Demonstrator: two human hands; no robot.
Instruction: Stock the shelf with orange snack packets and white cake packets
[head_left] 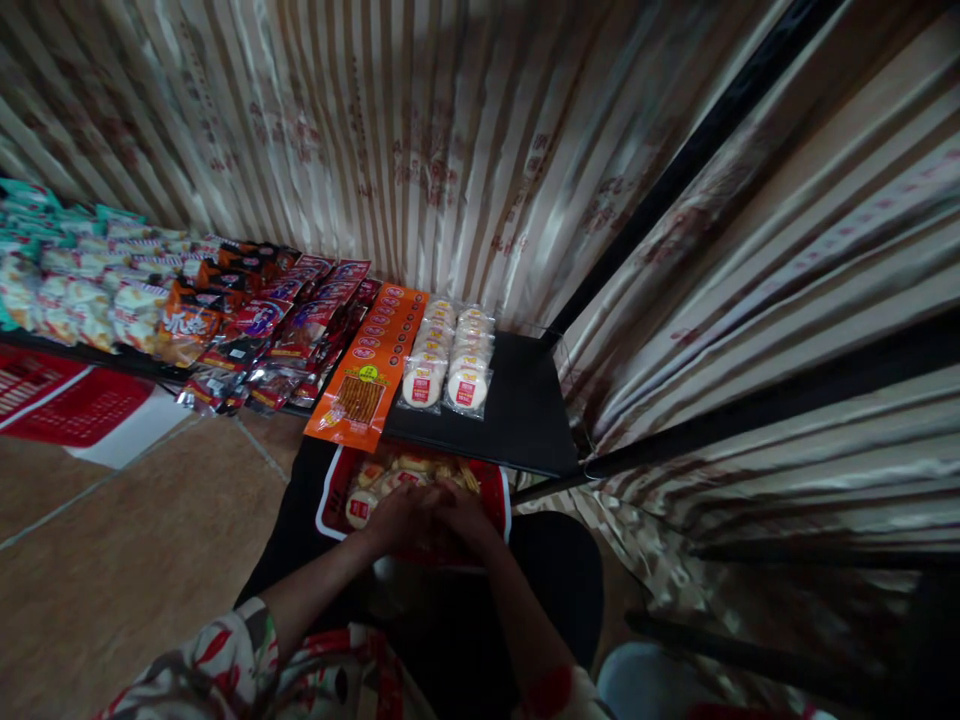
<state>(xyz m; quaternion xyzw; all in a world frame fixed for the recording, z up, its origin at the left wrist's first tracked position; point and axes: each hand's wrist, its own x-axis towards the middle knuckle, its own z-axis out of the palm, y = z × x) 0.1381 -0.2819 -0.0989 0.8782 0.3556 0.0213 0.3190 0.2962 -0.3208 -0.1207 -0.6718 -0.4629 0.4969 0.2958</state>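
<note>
A red basket with a white rim (325,505) rests on my lap, holding several wrapped snacks, among them a round white cracker packet (361,508). Both hands are inside it, close together. My left hand (399,517) has its fingers curled together over the packets. Beside it, my right hand (463,512) also bends its fingers inward. Shadow hides what lies between the fingers. Just beyond the basket, two rows of round white cracker packets (422,385) stand on a black shelf (525,400).
An orange snack bag (367,375) lies left of the crackers, its end over the shelf edge. Farther left are dark red packets (300,325), orange-black bags (191,325), and white and green bags. A striped curtain (450,130) hangs behind; black poles (675,190) slant at right.
</note>
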